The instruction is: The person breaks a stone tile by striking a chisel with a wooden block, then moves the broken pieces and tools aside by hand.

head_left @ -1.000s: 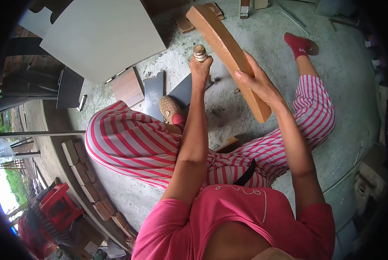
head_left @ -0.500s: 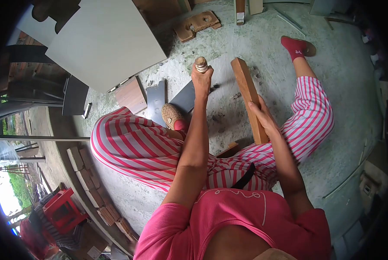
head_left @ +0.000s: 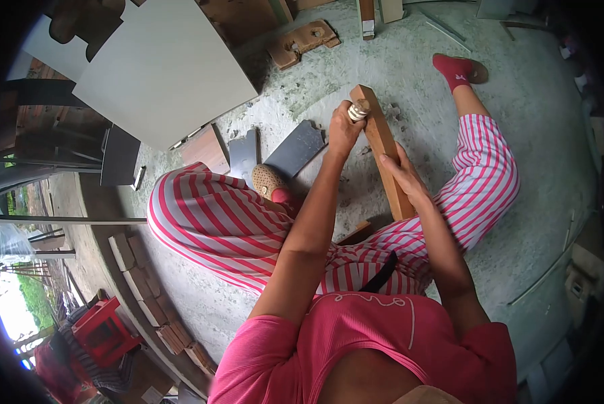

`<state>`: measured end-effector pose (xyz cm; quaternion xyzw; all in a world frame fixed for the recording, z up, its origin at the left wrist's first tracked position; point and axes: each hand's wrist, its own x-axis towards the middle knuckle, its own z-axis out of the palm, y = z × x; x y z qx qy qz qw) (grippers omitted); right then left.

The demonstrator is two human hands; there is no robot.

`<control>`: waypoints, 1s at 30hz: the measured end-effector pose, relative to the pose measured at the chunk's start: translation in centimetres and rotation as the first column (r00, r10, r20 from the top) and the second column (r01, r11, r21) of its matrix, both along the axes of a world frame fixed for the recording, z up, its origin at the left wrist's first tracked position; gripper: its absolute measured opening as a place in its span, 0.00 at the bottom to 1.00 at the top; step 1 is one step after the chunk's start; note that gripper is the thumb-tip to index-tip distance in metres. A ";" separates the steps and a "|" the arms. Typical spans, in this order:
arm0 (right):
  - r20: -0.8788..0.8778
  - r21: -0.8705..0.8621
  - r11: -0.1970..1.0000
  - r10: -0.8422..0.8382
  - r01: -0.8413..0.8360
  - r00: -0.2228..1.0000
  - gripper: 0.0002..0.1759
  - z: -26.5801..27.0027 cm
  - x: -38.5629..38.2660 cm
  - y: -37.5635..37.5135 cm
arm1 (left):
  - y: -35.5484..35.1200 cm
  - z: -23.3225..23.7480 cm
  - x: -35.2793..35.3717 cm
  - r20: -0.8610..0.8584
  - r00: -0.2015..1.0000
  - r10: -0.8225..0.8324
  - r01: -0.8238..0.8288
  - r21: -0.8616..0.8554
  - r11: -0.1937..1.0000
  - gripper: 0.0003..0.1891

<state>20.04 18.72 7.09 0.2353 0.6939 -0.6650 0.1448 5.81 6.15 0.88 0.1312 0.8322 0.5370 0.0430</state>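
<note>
My left hand (head_left: 345,131) is closed around a wooden-handled tool (head_left: 359,110) with a round butt and pale, shiny bands, like a chisel handle. Its working end is hidden below my fist. The fist is right at the left side of a long squared piece of wood (head_left: 377,131), near its far end. My right hand (head_left: 406,176) grips this wood from the right, with the thumb on its upper face. The near end of the wood overlaps my striped trouser leg (head_left: 473,178).
Two grey boards (head_left: 295,149) lie on the concrete floor by my shod left foot (head_left: 268,180). A large pale panel (head_left: 167,74) leans at the upper left. Beyond the wood lies a notched brown piece (head_left: 303,44). Bricks (head_left: 140,279) line the left ledge, near a red plastic object (head_left: 105,328).
My left hand has moved right with the tool, from apart over the floor to beside the wood's far end. The wood and my right hand have shifted only slightly.
</note>
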 end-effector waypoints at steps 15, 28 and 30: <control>0.016 0.004 0.960 -0.280 0.280 0.960 0.40 -4.3 0.1 2.8 | -3.6 -1.4 -3.9 0.215 0.834 0.508 -0.534 0.541 0.649 0.06; 0.029 -0.109 0.949 -0.293 0.295 0.956 0.41 -2.8 -0.8 1.6 | -8.1 0.0 -2.5 0.292 0.801 0.523 -0.580 0.599 0.553 0.12; 0.027 -0.108 0.954 -0.279 0.280 0.960 0.42 -2.7 -0.9 1.4 | -6.7 0.9 -2.5 0.245 0.823 0.513 -0.554 0.549 0.626 0.12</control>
